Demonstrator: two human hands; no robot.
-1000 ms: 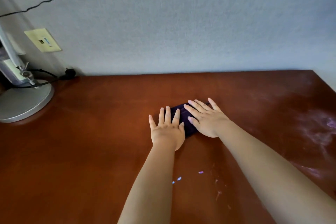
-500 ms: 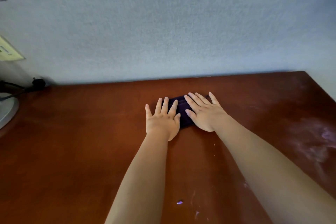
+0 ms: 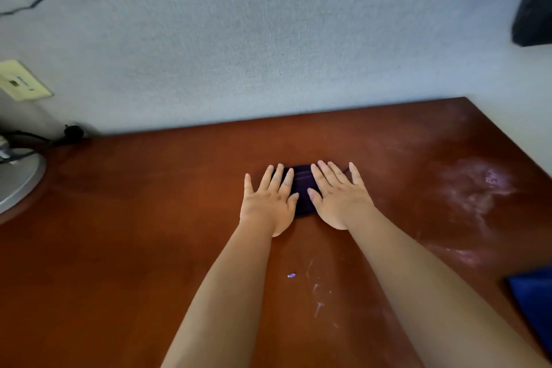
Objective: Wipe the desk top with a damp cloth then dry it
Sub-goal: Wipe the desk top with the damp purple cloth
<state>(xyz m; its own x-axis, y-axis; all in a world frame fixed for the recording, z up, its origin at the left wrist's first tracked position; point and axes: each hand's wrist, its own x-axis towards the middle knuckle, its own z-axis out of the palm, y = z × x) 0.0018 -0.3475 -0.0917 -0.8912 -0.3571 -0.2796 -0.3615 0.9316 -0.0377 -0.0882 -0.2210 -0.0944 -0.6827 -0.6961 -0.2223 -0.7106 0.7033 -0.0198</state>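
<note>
A dark purple folded cloth [image 3: 302, 188] lies flat on the reddish-brown desk top [image 3: 134, 248], near its middle. My left hand [image 3: 270, 199] presses on the cloth's left part with straight, spread fingers. My right hand [image 3: 339, 196] presses on its right part, fingers also straight. Most of the cloth is hidden under the two hands. Whitish smears [image 3: 475, 188] show on the desk to the right, and smaller streaks [image 3: 316, 293] lie between my forearms.
A grey round lamp base [image 3: 18, 185] with black cables stands at the left edge. The wall [image 3: 268, 54] runs along the desk's back, with a beige outlet plate [image 3: 22, 81]. A blue object [image 3: 534, 305] lies at the lower right; a dark object [image 3: 534, 6] hangs upper right.
Both hands stay flat on the cloth, the right one turned straighter beside the left. The view has shifted, bringing the lamp base and a blue object into sight.
</note>
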